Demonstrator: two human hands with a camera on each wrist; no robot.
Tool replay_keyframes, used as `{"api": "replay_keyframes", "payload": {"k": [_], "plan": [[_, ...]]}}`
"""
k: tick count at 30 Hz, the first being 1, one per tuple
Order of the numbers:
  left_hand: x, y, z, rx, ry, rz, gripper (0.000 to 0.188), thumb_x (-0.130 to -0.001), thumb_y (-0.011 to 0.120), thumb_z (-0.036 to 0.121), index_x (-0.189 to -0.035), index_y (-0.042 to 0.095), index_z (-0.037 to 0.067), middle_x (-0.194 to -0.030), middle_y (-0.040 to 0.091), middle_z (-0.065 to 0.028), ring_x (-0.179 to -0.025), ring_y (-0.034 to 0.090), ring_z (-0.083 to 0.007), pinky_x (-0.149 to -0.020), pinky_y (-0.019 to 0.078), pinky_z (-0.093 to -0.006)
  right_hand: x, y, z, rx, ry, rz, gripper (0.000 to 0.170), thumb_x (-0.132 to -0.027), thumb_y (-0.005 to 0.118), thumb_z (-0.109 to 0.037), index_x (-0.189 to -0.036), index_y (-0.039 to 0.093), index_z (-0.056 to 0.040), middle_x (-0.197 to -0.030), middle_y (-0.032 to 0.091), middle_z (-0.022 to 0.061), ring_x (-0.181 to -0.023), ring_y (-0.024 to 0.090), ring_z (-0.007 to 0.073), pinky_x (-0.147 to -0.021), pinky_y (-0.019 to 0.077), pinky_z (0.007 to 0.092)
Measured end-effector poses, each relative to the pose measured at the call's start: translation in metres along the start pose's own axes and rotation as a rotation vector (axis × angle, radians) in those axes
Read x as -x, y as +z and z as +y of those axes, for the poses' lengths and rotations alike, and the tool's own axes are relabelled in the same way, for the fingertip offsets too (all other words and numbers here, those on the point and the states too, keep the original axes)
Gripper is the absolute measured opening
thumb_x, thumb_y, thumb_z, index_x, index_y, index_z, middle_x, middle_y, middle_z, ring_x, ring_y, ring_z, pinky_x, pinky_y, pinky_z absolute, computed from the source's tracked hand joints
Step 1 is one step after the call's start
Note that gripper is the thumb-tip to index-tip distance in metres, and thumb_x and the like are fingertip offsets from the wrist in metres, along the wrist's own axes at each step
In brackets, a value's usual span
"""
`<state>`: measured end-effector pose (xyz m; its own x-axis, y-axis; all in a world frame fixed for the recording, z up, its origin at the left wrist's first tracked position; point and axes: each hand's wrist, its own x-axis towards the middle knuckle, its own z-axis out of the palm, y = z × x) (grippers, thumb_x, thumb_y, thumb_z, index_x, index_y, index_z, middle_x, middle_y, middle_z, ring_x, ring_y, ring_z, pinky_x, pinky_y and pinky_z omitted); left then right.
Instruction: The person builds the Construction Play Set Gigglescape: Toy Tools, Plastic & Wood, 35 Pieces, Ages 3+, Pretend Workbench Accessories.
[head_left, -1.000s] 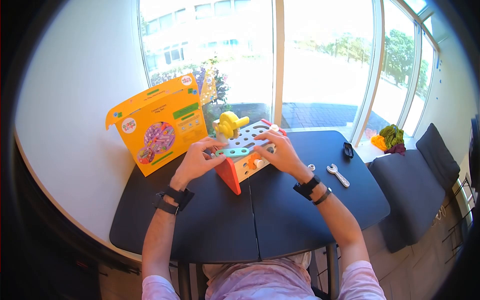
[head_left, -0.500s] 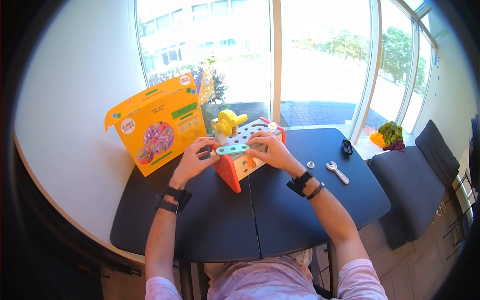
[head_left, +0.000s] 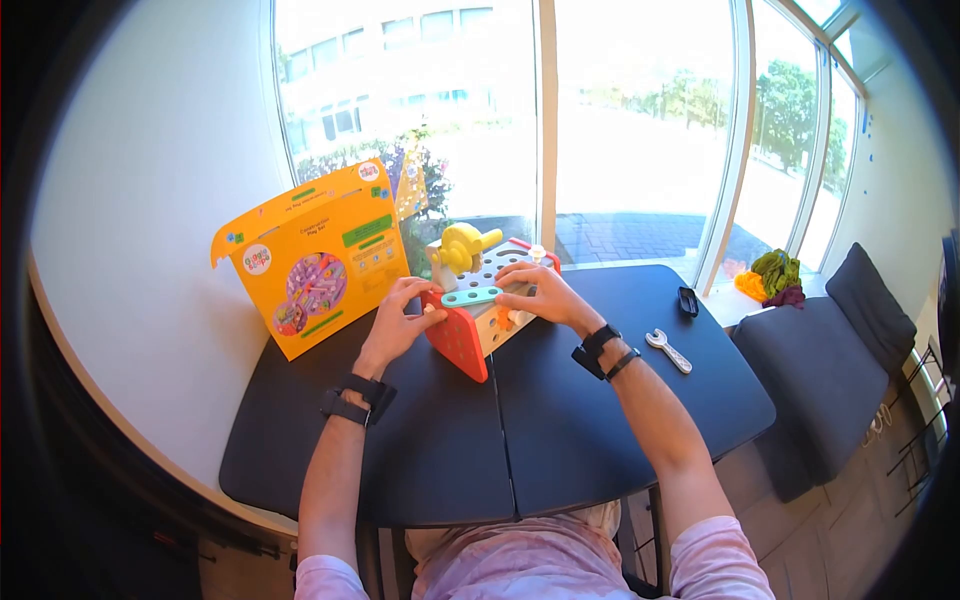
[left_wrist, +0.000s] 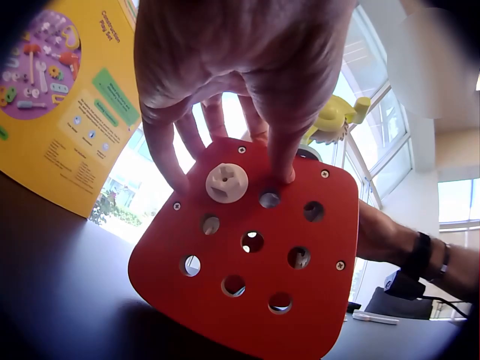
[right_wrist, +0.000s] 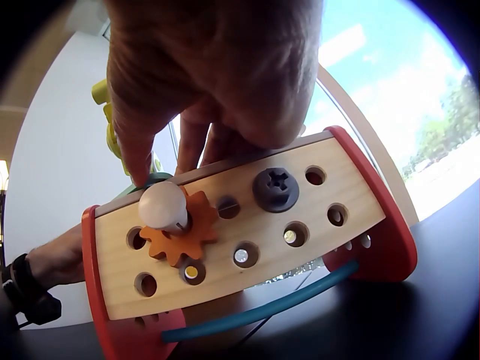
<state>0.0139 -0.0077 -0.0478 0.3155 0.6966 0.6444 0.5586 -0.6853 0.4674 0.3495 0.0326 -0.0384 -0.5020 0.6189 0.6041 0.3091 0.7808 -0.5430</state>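
Note:
A toy workbench with a red side panel (head_left: 458, 345) stands on the dark table. My left hand (head_left: 395, 325) grips that panel's top edge, thumb on its outer face beside a white bolt head (left_wrist: 226, 184). Across the bench top, near the red panel, lies a teal strip with holes (head_left: 470, 297). My right hand (head_left: 548, 300) pinches the strip's right end, its other fingers reaching over the top. On the wooden front, below this hand, sit an orange gear (right_wrist: 196, 234) with a white peg (right_wrist: 163, 206) and a dark grey screw (right_wrist: 276, 190).
Behind my left hand stands a yellow box (head_left: 315, 265). A yellow toy piece (head_left: 463, 248) rises from the bench's far left. To the right are a white toy wrench (head_left: 668, 351) and a small black object (head_left: 688, 302). Beyond the table is a dark seat (head_left: 820, 380).
My right hand has come left and closer to the strip, which now sits flatter over the bench top. My left hand stays at the red panel. The small white piece near my right wrist no longer shows.

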Motion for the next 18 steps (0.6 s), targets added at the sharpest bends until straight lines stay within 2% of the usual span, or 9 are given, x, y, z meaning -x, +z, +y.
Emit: {"api": "replay_keyframes", "payload": {"k": [2,8,11,14,18], "plan": [[0.001,0.001,0.004,0.119,-0.109,-0.014,0.041,-0.094,0.089,0.016,-0.133,0.076,0.01,-0.141,0.06,-0.0065,-0.134,0.063,-0.0214,-0.095,0.0656,-0.0349,-0.001,0.0,0.001,-0.002,0.006,-0.005,0.034,-0.097,0.09,-0.029,-0.118,0.084,-0.0026,-0.134,0.076,0.0139,-0.134,0.068,0.0281,-0.118,0.0507,0.0422],[0.003,0.001,0.007,0.108,-0.105,-0.007,0.043,-0.094,0.089,0.021,-0.135,0.076,0.011,-0.142,0.06,-0.0074,-0.136,0.061,-0.0236,-0.097,0.0626,-0.0363,-0.003,-0.002,-0.001,-0.048,0.028,-0.027,0.035,-0.096,0.091,-0.03,-0.118,0.082,-0.0034,-0.132,0.077,0.0113,-0.133,0.067,0.0256,-0.117,0.0508,0.0412],[0.003,0.003,0.005,0.039,-0.002,0.048,0.042,-0.092,0.092,0.021,-0.131,0.077,0.012,-0.137,0.062,-0.0104,-0.131,0.064,-0.0295,-0.103,0.0576,-0.039,-0.004,-0.006,-0.011,-0.101,0.106,-0.074,0.036,-0.097,0.09,-0.031,-0.12,0.081,-0.0044,-0.133,0.075,0.0102,-0.137,0.063,0.026,-0.12,0.0478,0.0426],[0.004,0.002,0.011,0.137,-0.093,0.02,0.042,-0.092,0.092,0.022,-0.131,0.077,0.012,-0.137,0.062,-0.0107,-0.132,0.063,-0.0303,-0.108,0.0545,-0.0402,-0.004,-0.006,-0.011,-0.082,0.082,-0.066,0.037,-0.096,0.091,-0.031,-0.12,0.081,-0.0046,-0.131,0.075,0.0099,-0.136,0.064,0.0257,-0.119,0.0481,0.042],[0.004,0.002,0.01,0.117,-0.096,0.005,0.045,-0.094,0.09,0.023,-0.135,0.076,0.01,-0.14,0.062,-0.01,-0.137,0.06,-0.0288,-0.115,0.0505,-0.0394,-0.004,-0.006,-0.009,-0.065,0.053,-0.06,0.037,-0.095,0.091,-0.031,-0.12,0.081,-0.0047,-0.131,0.075,0.01,-0.136,0.064,0.026,-0.119,0.0479,0.0422]]}}
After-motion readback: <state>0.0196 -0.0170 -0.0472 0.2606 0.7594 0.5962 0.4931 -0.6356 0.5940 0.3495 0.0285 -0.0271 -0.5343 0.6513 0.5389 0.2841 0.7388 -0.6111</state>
